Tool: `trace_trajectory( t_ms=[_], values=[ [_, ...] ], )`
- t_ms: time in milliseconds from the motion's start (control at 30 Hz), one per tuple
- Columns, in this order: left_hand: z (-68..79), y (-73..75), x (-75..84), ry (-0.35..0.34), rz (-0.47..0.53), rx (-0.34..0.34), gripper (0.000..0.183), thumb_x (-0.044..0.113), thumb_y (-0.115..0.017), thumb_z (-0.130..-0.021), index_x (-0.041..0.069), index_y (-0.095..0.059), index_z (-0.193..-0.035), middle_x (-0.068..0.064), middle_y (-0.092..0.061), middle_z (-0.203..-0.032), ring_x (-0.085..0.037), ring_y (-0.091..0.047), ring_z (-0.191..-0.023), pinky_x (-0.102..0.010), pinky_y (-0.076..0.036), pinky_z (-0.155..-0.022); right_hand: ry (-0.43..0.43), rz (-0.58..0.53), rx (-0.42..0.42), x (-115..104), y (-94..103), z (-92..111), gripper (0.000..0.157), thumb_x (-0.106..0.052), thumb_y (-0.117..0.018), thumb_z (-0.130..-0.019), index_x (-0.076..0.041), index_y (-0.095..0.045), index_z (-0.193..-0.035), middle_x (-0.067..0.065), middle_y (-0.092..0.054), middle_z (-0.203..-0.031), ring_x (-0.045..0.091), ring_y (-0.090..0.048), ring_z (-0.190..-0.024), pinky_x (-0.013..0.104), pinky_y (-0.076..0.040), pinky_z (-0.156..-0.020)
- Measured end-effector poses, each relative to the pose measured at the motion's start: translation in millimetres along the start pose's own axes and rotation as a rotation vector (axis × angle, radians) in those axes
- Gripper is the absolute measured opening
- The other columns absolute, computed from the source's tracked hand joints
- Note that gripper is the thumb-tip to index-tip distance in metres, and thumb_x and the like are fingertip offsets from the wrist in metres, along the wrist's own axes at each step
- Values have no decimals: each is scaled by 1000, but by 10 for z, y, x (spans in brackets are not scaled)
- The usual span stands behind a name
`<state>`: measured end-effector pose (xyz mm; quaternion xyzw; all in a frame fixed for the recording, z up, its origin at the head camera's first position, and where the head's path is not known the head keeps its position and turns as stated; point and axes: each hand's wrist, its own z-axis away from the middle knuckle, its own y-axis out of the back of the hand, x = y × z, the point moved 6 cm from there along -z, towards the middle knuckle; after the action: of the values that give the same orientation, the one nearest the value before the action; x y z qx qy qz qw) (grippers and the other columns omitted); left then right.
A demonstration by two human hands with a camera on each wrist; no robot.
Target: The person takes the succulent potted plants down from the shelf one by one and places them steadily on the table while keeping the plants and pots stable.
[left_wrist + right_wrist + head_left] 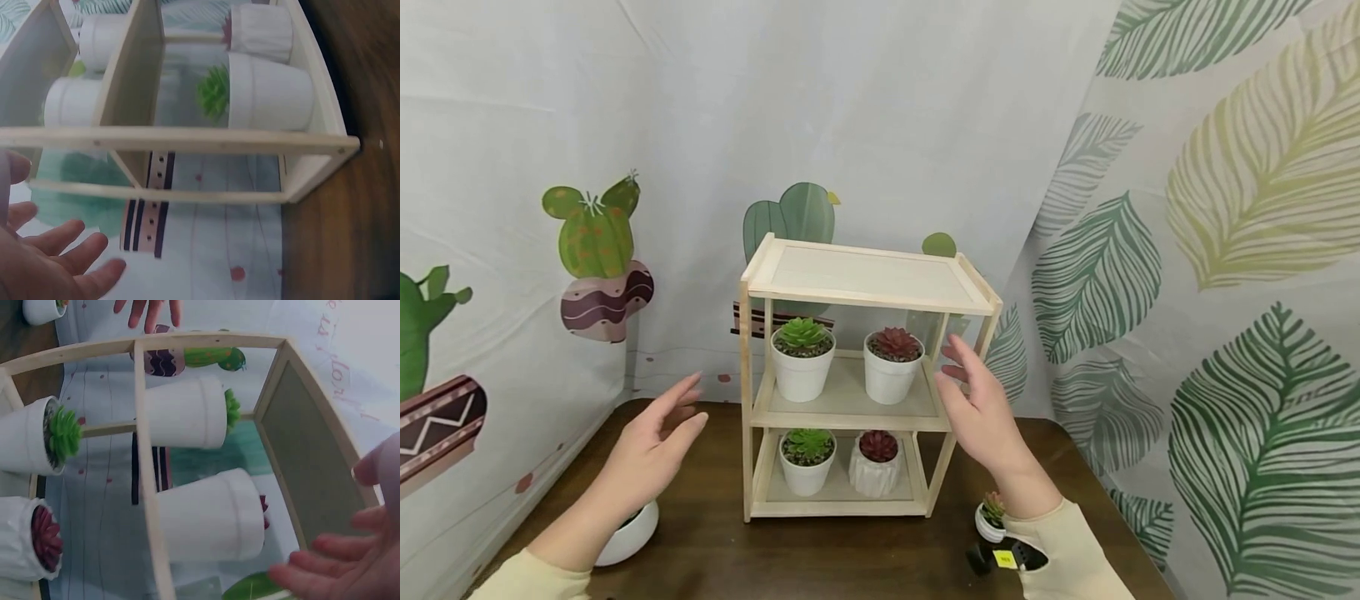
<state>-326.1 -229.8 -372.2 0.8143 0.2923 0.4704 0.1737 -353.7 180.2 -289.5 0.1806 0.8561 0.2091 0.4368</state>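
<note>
A light wooden shelf [872, 275] with a top board and two lower tiers stands on the table. On its middle tier sit a green succulent in a white pot [803, 371] and a dark red succulent in a white pot [891, 375]. Below them are another green succulent [807, 477] and a red one in a ribbed white pot [876, 475]. My left hand [643, 446] hangs in the air left of the shelf, fingers spread and holding nothing. At the shelf's right side my right hand [981, 404] is held up, fingers extended, its fingertips overlapping the upright in the head view.
A white bowl-like pot [631, 537] stands partly behind the left forearm. By the right wrist is a small potted succulent [991, 521], near the black wrist camera [1007, 557]. Behind the brown table [820, 554] hang curtains printed with cacti and leaves.
</note>
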Motion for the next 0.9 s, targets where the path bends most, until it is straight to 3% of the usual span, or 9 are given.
trace_trajectory(
  t_ms=[100,167,300,333,467,533,700,900],
  values=[
    [-50,-46,107,-22,11,-3,65,29,-57,-106,34,-27,-163,-17,-58,-147,9,-55,-118,-6,-44,-85,-53,30,-80,-51,-57,-114,59,-29,-44,-108,-12,-29,-163,17,-44,-160,39,-55,-138,57,-46,-111],
    [-89,-80,178,-34,18,-8,66,29,-55,-107,36,-22,-164,-17,-57,-148,-7,-61,-122,-8,-45,-86,-85,57,-120,-90,-90,-201,60,-31,-42,-108,-12,-28,-163,18,-42,-161,39,-54,-139,55,-45,-113],
    [-180,-158,306,-47,51,-29,65,30,-51,-109,36,-18,-165,-18,-54,-151,-34,-61,-129,-29,-53,-94,-141,89,-172,-104,-145,-406,63,-32,-38,-106,-9,-26,-164,18,-37,-164,39,-48,-144,54,-39,-118],
    [-205,-180,332,-48,60,-34,64,31,-49,-109,35,-18,-165,-19,-53,-151,-39,-60,-130,-36,-54,-96,-155,101,-178,-93,-154,-454,64,-32,-37,-105,-8,-25,-163,18,-37,-164,39,-55,-137,53,-41,-117],
    [-317,-254,414,-59,94,-46,60,33,-45,-111,28,-22,-165,-21,-51,-152,-41,-58,-132,-61,-50,-99,-213,90,-210,-51,-189,-605,66,-33,-38,-104,-6,-25,-163,20,-37,-164,36,-73,-91,45,-56,-97],
    [-372,-268,456,-68,110,-38,58,33,-43,-111,24,-24,-165,-22,-50,-152,-41,-57,-132,-62,-50,-100,-238,93,-223,-40,-198,-661,66,-35,-39,-104,-8,-26,-163,20,-38,-163,29,-66,-61,39,-59,-79],
    [-473,-251,582,-92,154,-4,55,31,-40,-111,19,-27,-164,-23,-51,-151,-40,-56,-132,-59,-50,-100,-280,138,-251,-19,-222,-775,65,-35,-40,-104,-14,-26,-164,20,-36,-164,15,-53,-50,32,-54,-63],
    [-503,-210,680,-89,180,28,54,29,-38,-112,14,-29,-163,-25,-52,-148,-40,-56,-130,-60,-47,-102,-311,230,-315,30,-312,-859,63,-29,-37,-105,-6,-26,-163,23,-44,-158,13,-45,-48,30,-48,-53]
  ],
)
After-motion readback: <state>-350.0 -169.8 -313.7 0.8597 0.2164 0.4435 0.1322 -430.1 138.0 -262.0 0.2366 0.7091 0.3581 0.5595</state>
